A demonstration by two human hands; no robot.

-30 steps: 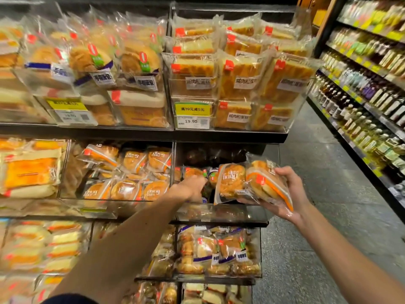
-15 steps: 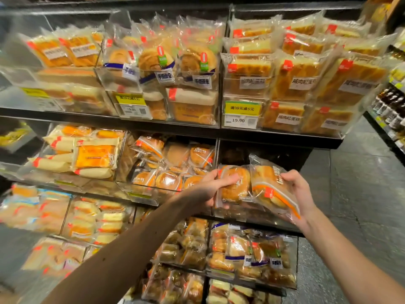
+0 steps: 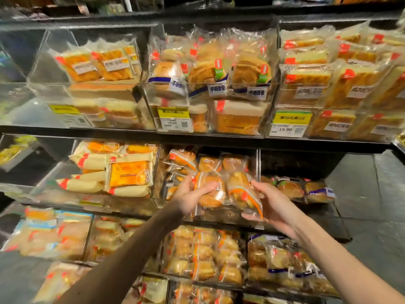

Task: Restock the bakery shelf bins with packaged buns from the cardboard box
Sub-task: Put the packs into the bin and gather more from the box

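I've got two arms in shot, both bare right down to the frame edge. The left forearm (image 3: pixel 122 257) is long and slender, the right forearm (image 3: pixel 341 262) much the same. The left hand (image 3: pixel 190 199) and right hand (image 3: pixel 277 208) are bare, with slim fingers.

This was a shop, the bakery aisle of a supermarket. Dark shelves (image 3: pixel 197 140) rose in tiers, each lined with clear bins (image 3: pixel 50 69) packed with wrapped buns (image 3: pixel 208 164) and sliced loaves (image 3: pixel 238 121). Yellow-and-white price tags (image 3: pixel 291 118), two reading 19.90, hung on the bin fronts. A grey tiled floor (image 3: pixel 368 194) ran past on the right.
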